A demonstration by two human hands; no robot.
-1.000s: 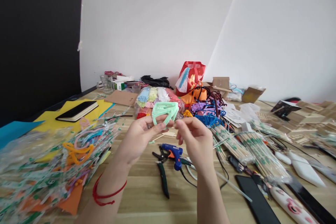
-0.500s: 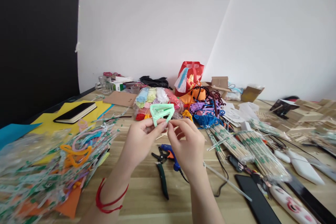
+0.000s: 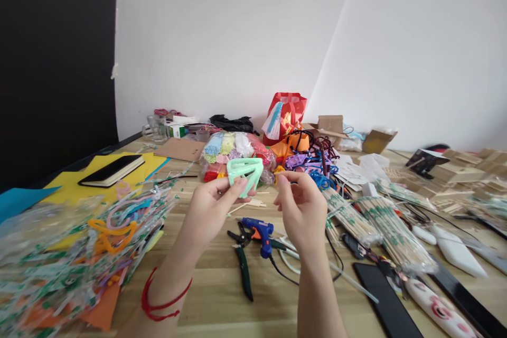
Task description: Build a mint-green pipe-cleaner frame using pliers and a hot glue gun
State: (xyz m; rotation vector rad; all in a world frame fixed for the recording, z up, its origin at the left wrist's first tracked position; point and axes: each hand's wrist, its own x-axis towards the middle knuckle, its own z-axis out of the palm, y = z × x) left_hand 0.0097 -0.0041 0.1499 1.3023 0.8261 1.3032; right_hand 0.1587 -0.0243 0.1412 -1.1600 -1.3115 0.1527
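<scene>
My left hand [image 3: 209, 214] is closed, pinching a mint-green frame of bent fuzzy pipe cleaner [image 3: 245, 171] between thumb and fingers. The frame has a wedge-like outline with open gaps. To its right, my right hand [image 3: 304, 211] is held apart from it, fingers loosely curled and nothing visible in them. On the table below, between the forearms, lie a blue hot glue gun [image 3: 261, 232] with a black cord and dark-handled pruning shears [image 3: 243, 264]. A few thin wooden sticks [image 3: 255, 203] lie just beyond the glue gun.
At left is a heap of plastic wrappers and pipe cleaners [image 3: 99, 253], near a black notebook [image 3: 113, 170]. Bagged pipe cleaners [image 3: 222, 153] and a red bag [image 3: 283, 116] stand behind. Bundled wooden sticks [image 3: 396, 232] and a black phone-like slab [image 3: 384, 296] lie at right.
My right hand has let go of the green pipe-cleaner frame and moved right, uncovering more of the glue gun. My left hand keeps hold of the frame, which has turned slightly.
</scene>
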